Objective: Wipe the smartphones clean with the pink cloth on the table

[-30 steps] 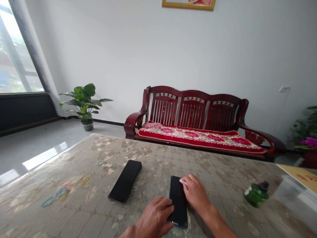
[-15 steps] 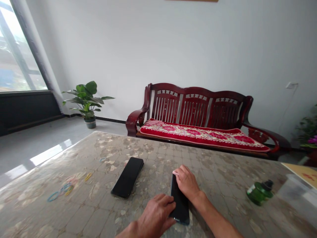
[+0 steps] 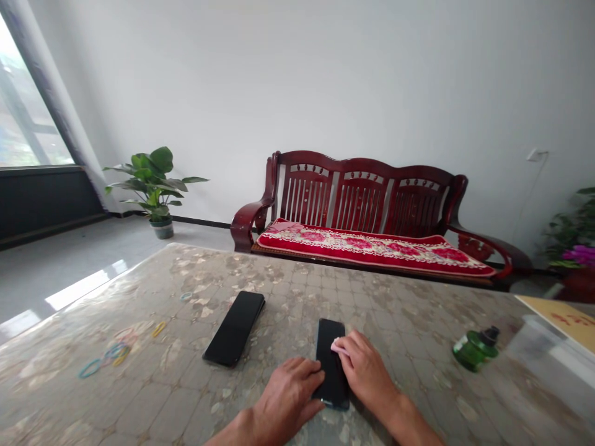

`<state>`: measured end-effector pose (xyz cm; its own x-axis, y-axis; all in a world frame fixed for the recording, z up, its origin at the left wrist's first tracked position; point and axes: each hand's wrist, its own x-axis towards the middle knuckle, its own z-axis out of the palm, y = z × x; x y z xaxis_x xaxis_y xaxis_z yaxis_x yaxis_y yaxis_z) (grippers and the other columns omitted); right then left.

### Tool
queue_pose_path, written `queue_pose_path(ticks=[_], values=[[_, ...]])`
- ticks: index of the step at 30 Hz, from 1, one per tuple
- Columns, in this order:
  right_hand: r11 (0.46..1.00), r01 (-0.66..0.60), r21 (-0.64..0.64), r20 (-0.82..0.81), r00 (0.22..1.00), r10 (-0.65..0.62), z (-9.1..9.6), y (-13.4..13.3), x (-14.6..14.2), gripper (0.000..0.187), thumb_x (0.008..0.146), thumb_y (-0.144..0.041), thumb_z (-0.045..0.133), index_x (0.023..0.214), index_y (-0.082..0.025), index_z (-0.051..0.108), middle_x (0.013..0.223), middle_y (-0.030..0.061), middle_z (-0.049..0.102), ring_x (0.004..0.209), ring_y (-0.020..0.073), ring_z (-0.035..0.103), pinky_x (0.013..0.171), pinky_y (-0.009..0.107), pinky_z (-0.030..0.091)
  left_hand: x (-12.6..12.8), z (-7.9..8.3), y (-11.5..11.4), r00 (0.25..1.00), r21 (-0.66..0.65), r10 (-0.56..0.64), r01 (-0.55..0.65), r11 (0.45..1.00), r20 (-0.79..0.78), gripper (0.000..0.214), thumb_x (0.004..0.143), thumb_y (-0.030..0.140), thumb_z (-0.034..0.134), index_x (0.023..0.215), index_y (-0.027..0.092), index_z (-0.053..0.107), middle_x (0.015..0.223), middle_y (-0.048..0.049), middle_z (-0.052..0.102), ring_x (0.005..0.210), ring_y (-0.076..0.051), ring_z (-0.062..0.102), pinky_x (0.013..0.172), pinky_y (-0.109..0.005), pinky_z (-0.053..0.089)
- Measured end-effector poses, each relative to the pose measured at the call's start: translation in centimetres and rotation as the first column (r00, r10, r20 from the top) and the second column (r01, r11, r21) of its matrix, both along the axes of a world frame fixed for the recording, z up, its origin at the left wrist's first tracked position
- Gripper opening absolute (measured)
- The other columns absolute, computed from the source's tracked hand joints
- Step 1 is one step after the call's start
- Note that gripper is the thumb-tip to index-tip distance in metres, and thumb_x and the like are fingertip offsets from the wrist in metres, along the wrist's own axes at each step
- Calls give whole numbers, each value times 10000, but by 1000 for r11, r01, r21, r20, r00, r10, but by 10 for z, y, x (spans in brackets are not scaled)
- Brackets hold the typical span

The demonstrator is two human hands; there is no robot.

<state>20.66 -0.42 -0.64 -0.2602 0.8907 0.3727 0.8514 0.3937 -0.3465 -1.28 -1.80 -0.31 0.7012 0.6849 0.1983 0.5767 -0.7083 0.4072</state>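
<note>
A black phone lies face up on the patterned table in front of me. My left hand rests on the phone's near left edge, fingers curled against it and holding it down. My right hand is closed on a small pink cloth and presses it onto the phone's screen near the middle. A second black phone lies untouched to the left.
A green bottle lies on its side at the right. Several coloured rubber bands are scattered at the left. A clear box and a yellow sheet sit at the far right. Beyond the table stands a red wooden bench.
My right hand with the pink cloth has slid back from the phone's far end toward its middle. My left hand stays on the phone's near edge. The camera tilted a little.
</note>
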Motion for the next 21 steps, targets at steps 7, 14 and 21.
queue_pose_path(ticks=[7, 14, 21], values=[[999, 32, -4, 41, 999, -32, 11, 28, -1, 260, 966, -122, 421, 911, -226, 653, 899, 34, 628, 877, 167, 606, 835, 282, 472, 1, -6, 0, 1000, 19, 5, -4, 1000, -24, 318, 866, 309, 681, 1170, 247, 611, 1225, -38, 644, 1052, -246, 612, 946, -377, 497], [998, -21, -56, 2, 1000, 21, 10, 10, -1, 238, 968, -137, 425, 937, -218, 647, 938, 41, 618, 925, 175, 598, 848, 295, 474, 1, -7, -1, 999, 49, 19, -17, 999, -37, 324, 881, 317, 659, 1189, 239, 599, 1221, -52, 645, 1049, -247, 613, 941, -377, 499], [992, -127, -24, -8, 992, 126, 2, -43, -4, 231, 959, -99, 427, 992, -243, 605, 945, 22, 584, 915, 171, 589, 819, 286, 477, 3, -8, -4, 999, 40, 42, -42, 998, 8, 296, 865, 263, 651, 1159, 249, 619, 1190, -46, 653, 1051, -242, 609, 957, -369, 486]])
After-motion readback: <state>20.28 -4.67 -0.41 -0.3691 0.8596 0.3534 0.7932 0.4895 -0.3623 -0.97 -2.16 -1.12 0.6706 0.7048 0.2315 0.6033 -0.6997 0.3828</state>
